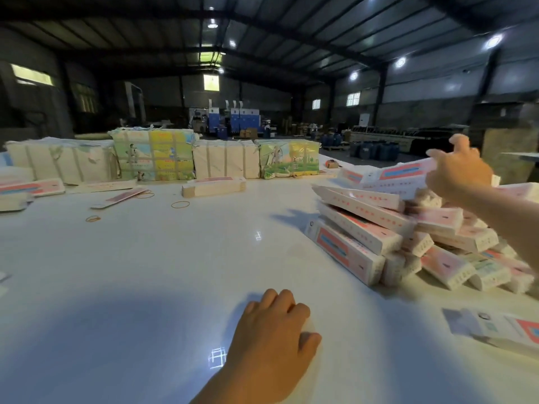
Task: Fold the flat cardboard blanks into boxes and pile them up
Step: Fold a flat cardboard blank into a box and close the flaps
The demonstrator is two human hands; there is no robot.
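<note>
Folded pink-and-white box (pixel 399 172) at the top of the pile of boxes (pixel 379 228), far right of the white counter (pixel 145 272), held by the right hand (pixel 458 170), fingers around its end, arm stretched across the pile. Left hand (pixel 274 325) resting near the front edge, fingers curled, gripping nothing. Flat blanks (pixel 213 186) stacked farther back, before the wrapped bundles (pixel 153 154).
</note>
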